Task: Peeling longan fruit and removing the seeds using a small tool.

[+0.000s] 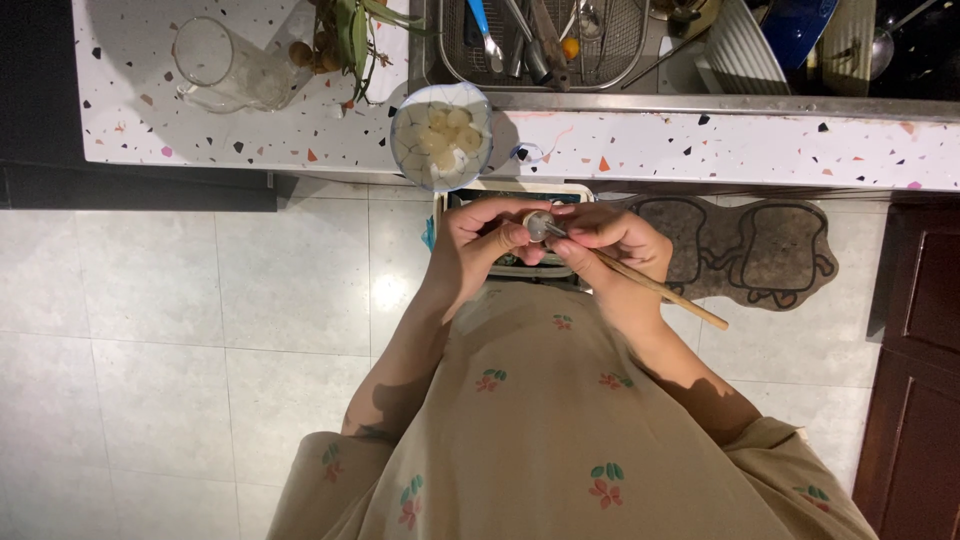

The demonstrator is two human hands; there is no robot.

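Speckled terrazzo counter (700, 150) ahead, bowl (440, 135) of peeled fruit on its edge. Left hand (480, 245) pinching a small round fruit (537, 225) at chest height — right hand (610, 240) gripping a wooden-handled tool (650, 285), tip at the fruit. Mid-pitting, probably; next, a careful scoop.

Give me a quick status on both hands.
Left hand grips small pale round fruit. Right hand works wooden-handled tool into it. Nothing blocking.

Counter edge ahead of my hands blocked by bowl of peeled fruit (440, 136); glass pitcher (225, 68) near far-left corner; bare terrazzo counter (720, 148) right of bowl.
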